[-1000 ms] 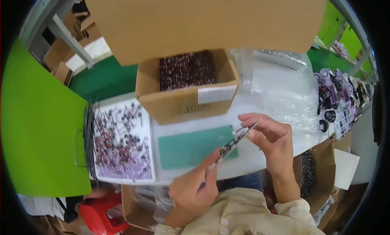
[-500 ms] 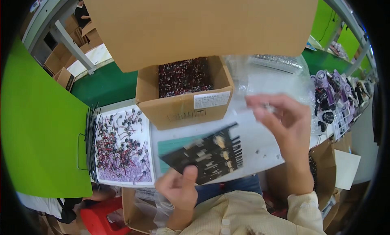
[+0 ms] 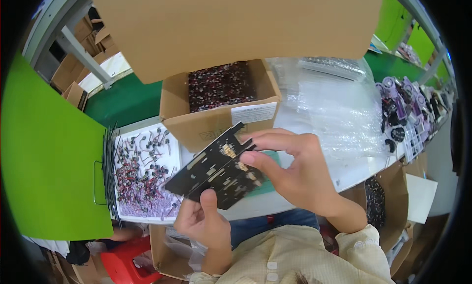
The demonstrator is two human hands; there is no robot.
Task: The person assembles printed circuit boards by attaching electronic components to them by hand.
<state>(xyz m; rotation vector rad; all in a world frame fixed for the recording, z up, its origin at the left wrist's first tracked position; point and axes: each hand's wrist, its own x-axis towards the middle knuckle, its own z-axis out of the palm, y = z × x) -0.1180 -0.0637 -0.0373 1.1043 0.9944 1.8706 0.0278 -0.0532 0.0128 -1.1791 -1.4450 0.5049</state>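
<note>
A black circuit board panel point(image 3: 211, 168) with light-coloured components hangs tilted above the table's front edge. My left hand point(image 3: 209, 222) is closed on its lower edge, thumb on the near face. My right hand point(image 3: 300, 171) pinches the panel's toothed right end between thumb and fingers. Anything small under those fingertips is hidden. Beneath the panel lies a green mat point(image 3: 265, 185), mostly covered. Just behind stands an open cardboard box point(image 3: 187, 131) filled with small dark and red parts point(image 3: 221, 85).
At the left a white tray point(image 3: 174, 161) holds small wired parts, with thin black strips point(image 3: 111, 176) beside it. Bubble wrap point(image 3: 339, 117) covers the right of the table. Purple and black pieces point(image 3: 405, 104) are heaped farther right. A large cardboard flap point(image 3: 236, 28) overhangs the back.
My right hand has come left and down from beside the box onto the panel's right end. The panel has moved up and left, steepening its tilt.
</note>
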